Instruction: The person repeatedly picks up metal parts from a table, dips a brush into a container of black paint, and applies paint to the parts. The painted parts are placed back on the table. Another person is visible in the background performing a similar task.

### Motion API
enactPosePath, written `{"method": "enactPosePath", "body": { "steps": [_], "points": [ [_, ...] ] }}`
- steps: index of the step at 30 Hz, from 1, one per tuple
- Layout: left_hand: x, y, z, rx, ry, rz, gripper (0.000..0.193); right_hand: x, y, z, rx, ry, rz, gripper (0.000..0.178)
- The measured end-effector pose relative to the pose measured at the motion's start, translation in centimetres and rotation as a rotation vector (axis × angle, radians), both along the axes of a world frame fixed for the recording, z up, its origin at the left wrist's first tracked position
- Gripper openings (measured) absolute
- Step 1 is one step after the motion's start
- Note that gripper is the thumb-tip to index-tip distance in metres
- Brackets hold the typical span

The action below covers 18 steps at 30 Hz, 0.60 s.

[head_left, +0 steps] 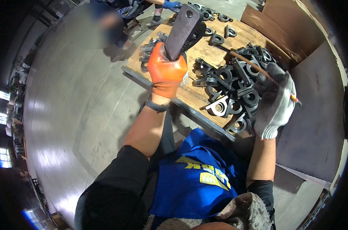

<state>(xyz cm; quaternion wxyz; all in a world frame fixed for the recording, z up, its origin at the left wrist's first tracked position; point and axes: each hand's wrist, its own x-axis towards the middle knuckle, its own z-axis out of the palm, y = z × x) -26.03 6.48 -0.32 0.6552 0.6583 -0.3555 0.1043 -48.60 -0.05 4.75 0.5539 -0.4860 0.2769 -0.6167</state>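
My left hand (167,71), in an orange glove, is closed around the lower end of a dark metal bracket (183,28) and holds it raised above the table. The bracket has a flat arm with a hole near its top; a round part behind it is partly hidden. My right hand (275,99), in a whitish knitted glove, grips a thin brush (252,63) with a brown handle and coloured bands at its back end. The dark front end points up and left, over the table, apart from the bracket. A heap of dark ring-shaped brackets (235,82) lies beneath it.
The wooden table (199,94) has a metal bar (204,119) along its near edge. More brackets (216,38) lie spread at its far side. A pale container (185,78) is half hidden behind my left hand. Cardboard sheets (308,96) stand at right. Another person's blue-gloved hand (171,5) is at the far edge.
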Motion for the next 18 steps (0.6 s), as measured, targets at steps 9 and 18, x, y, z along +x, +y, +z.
{"method": "enactPosePath", "body": {
  "steps": [9, 18],
  "points": [
    [4.1, 2.3, -1.2, -0.256, 0.194, -0.116, 0.027, 6.6, -2.9, -5.7, -0.066, 0.763, 0.232, 0.028],
    [6.9, 5.4, -1.2, -0.048, 0.230, 0.055, 0.020, 14.3, -3.3, -12.4, -0.394, 0.907, 0.462, 0.035]
  ]
}}
